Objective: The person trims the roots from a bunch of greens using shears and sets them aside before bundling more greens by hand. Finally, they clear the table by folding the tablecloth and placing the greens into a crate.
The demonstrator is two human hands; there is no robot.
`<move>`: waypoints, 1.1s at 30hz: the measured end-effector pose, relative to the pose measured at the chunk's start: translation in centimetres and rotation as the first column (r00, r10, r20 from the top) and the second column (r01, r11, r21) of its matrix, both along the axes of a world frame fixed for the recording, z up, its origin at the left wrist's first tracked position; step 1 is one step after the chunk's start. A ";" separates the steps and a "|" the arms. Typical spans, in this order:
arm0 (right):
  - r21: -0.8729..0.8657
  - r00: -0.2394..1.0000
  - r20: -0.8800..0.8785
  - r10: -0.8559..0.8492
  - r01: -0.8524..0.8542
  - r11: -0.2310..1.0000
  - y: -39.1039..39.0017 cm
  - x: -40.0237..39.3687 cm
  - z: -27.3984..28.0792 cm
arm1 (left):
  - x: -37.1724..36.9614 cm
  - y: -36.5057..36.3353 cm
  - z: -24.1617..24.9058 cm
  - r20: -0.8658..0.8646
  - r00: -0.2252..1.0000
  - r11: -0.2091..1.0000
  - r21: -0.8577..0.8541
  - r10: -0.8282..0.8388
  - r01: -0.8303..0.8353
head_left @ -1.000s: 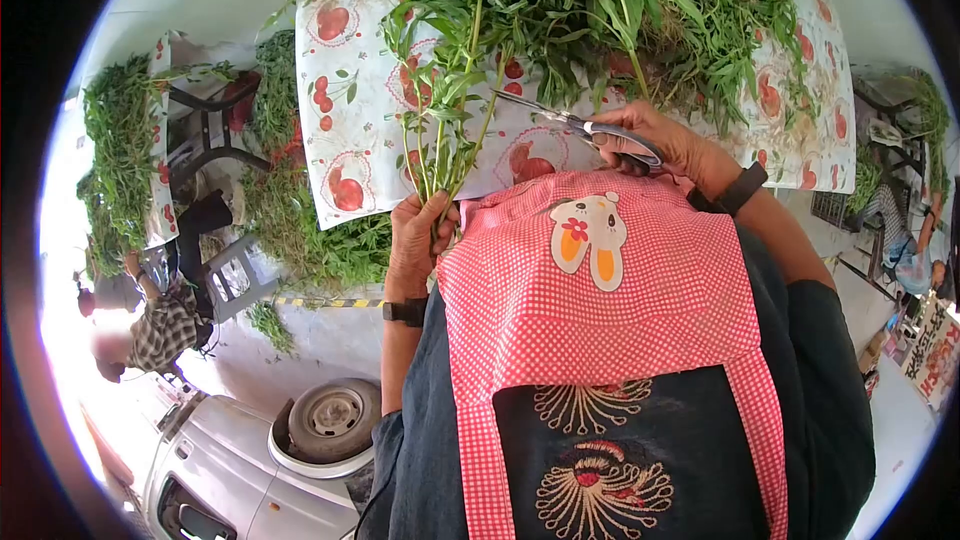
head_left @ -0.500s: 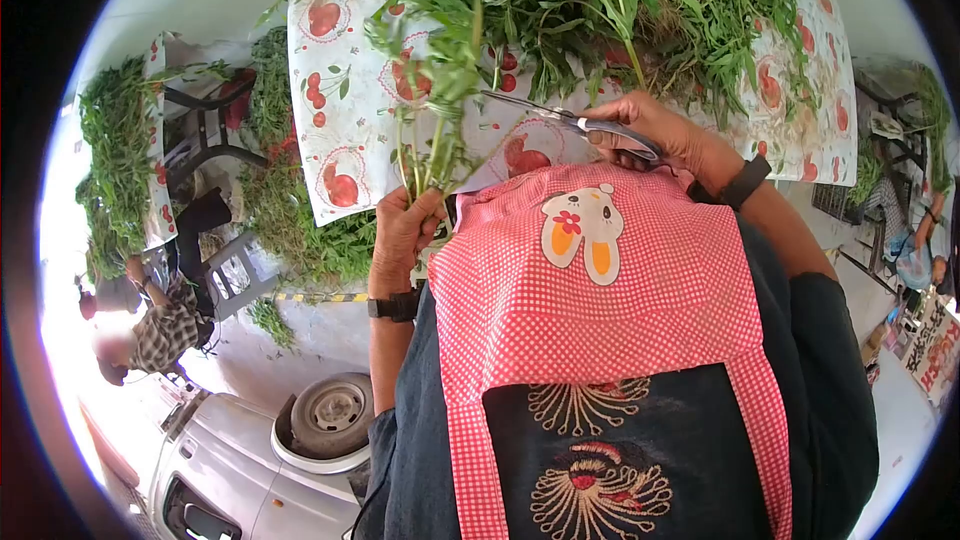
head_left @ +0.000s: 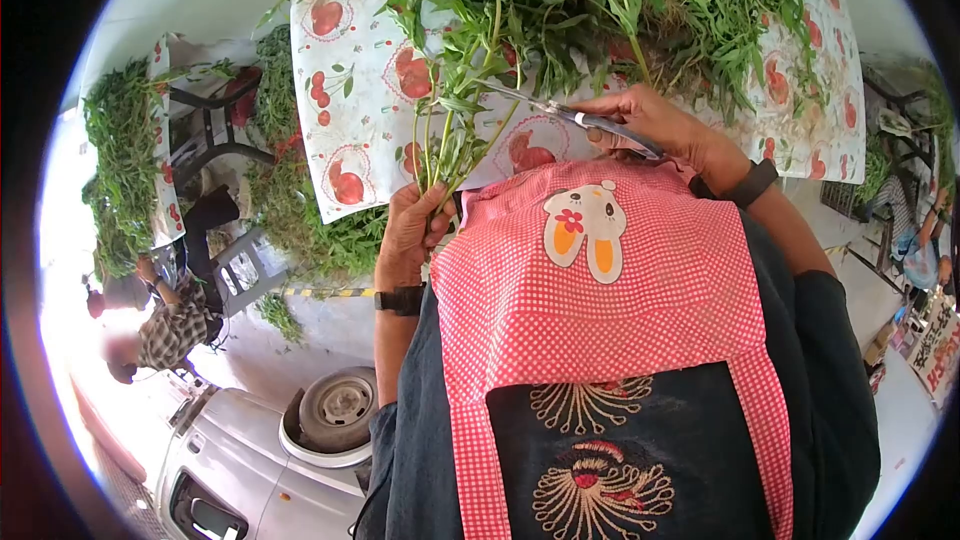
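Observation:
My left hand point(head_left: 415, 225) is closed around the lower stems of a small bunch of leafy green stalks point(head_left: 445, 130), held upright over the table's near edge. In my right hand point(head_left: 650, 125) are scissors point(head_left: 585, 120), gripped by the dark and light handles. Their blades are spread and point left, the tips overlapping the right-hand stems of the bunch in this view. Beyond both hands a large heap of the same leafy stalks point(head_left: 560, 10) covers the back of the table.
The table wears a white cloth with red fruit prints point(head_left: 350, 130). More greens point(head_left: 320, 250) lie on the floor at left. A person in a checked shirt point(head_left: 175, 330) sits at another heaped table point(head_left: 120, 160). A silver vehicle point(head_left: 240, 450) stands lower left; a person's arm point(head_left: 932, 225) shows at right.
The bunch in my left hand has come to rest, its stems fanned wider and leaning right toward the scissor blades. My right hand has hardly moved.

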State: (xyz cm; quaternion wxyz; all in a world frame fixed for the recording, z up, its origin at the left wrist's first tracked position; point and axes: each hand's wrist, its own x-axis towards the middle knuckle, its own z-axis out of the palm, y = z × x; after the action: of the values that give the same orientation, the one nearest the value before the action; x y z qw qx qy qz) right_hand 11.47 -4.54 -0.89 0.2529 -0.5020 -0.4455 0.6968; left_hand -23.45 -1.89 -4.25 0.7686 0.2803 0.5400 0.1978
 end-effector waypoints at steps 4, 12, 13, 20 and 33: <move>-0.027 1.000 0.031 0.006 -0.005 1.000 -0.1 0.1 -0.7 | 0.3 0.0 -0.4 0.037 0.999 1.000 -0.004 -0.022 0.023; -0.020 1.000 -0.005 0.003 -0.003 1.000 0.7 -0.5 -2.0 | 0.7 -0.3 -0.6 -0.012 0.995 0.995 -0.015 -0.094 0.094; -0.018 1.000 -0.005 0.003 -0.003 1.000 0.7 -0.5 -2.1 | 0.6 -0.2 -0.7 -0.035 0.995 0.996 -0.009 -0.090 0.090; -0.074 0.998 0.060 0.017 -0.012 0.997 -1.3 1.5 -2.1 | -1.7 -0.1 1.0 -0.047 0.996 0.996 0.037 0.080 -0.078; 0.413 0.690 0.710 -0.139 -0.249 0.876 -5.8 3.9 -3.8 | -2.6 0.2 2.0 0.074 0.997 1.000 -0.008 -0.004 0.004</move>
State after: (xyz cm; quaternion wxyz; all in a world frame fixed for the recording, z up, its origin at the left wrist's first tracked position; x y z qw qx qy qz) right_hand 15.36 -10.34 -4.68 0.1516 -0.6416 -0.6814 0.3178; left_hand -26.02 -1.65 -2.23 0.7897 0.2707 0.5113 0.2043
